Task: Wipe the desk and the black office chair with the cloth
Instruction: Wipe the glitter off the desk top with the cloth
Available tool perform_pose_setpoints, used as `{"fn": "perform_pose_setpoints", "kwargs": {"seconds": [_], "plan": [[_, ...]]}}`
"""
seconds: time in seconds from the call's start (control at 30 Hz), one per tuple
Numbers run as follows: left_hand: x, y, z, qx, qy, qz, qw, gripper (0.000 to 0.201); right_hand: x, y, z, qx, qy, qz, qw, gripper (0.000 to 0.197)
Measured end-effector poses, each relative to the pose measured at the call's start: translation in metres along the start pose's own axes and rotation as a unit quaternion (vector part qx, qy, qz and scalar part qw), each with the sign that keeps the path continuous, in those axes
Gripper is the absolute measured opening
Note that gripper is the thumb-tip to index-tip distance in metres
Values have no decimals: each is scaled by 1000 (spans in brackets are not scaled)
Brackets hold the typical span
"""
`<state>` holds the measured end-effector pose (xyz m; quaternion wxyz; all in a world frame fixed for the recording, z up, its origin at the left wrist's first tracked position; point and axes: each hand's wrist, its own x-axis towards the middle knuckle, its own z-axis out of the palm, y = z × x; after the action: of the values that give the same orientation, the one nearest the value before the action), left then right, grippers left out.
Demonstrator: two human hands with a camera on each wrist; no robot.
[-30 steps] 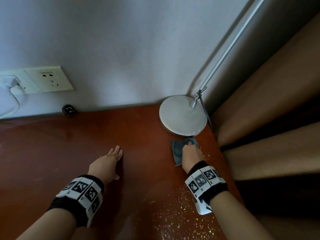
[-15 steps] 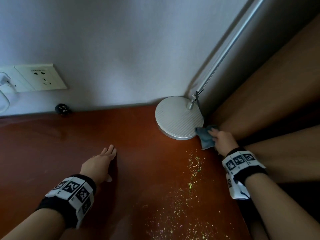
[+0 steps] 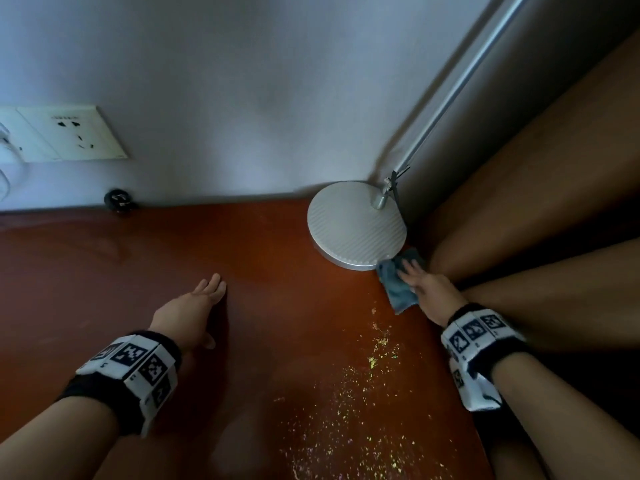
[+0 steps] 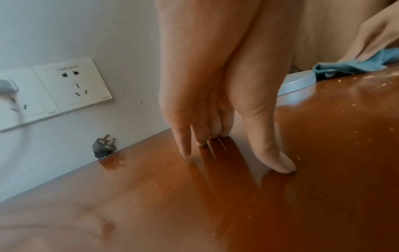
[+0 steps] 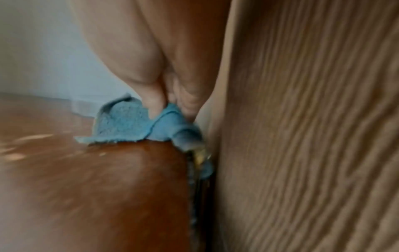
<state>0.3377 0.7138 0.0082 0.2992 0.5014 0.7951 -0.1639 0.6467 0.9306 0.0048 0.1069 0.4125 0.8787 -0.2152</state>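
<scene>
A reddish-brown desk (image 3: 277,306) fills the head view. A blue cloth (image 3: 398,285) lies at its right edge, touching the front of the lamp base. My right hand (image 3: 424,289) presses on the cloth with straight fingers; in the right wrist view the cloth (image 5: 129,122) bunches under the thumb and fingers (image 5: 190,102) and hangs over the desk edge. My left hand (image 3: 194,306) rests flat on the desk's middle, fingers straight, holding nothing; its fingertips (image 4: 280,163) touch the wood. No black chair is in view.
A round silver lamp base (image 3: 356,225) with a slanted pole (image 3: 460,81) stands in the back right corner. Brown curtain folds (image 3: 536,168) hang right beside the desk edge. Glittery specks (image 3: 363,410) lie scattered front right. Wall sockets (image 3: 69,133) and a loose black plug (image 3: 119,200) sit back left.
My right hand slid the cloth from in front of the lamp base rightward to the desk's right edge beside the curtain. The left hand stayed flat where it was.
</scene>
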Motion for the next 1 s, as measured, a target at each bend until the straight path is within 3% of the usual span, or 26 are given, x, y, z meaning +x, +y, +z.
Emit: {"fn": "perform_pose_setpoints", "kwargs": {"seconds": [0.07,0.17,0.23,0.3,0.4,0.57,0.63,0.7,0.77,0.9,1.0], "plan": [[0,0,1,-3,0,-2,1000,105,-10,-15,19,-19,-26,-75,997,59],[0,-1,1,-3,0,-4,1000,106,-43,-27,36,-27,-116,-230,966,67],[0,-1,2,-6,2,-4,1000,105,-43,-24,24,33,-109,-212,971,67],[-2,0,3,-6,9,-4,1000,103,-25,-14,7,99,-32,-131,986,60],[-4,0,6,-12,10,-4,1000,100,-7,-15,-2,27,-14,-69,997,54],[-12,-1,11,-26,11,4,1000,94,-63,-34,37,-70,-120,-244,960,66],[-16,0,14,-26,14,5,1000,93,-71,-30,34,-47,-121,-272,953,73],[-19,1,18,-28,16,3,999,91,-57,-23,13,38,-48,-201,978,72],[-22,2,22,-32,19,1,999,88,-35,-11,-9,53,42,-109,992,63],[-25,3,25,-42,19,-2,999,85,-14,-11,-6,-136,-59,3,989,63],[-26,2,26,-42,17,-5,999,86,-31,-10,13,-153,-66,-40,985,62]]}}
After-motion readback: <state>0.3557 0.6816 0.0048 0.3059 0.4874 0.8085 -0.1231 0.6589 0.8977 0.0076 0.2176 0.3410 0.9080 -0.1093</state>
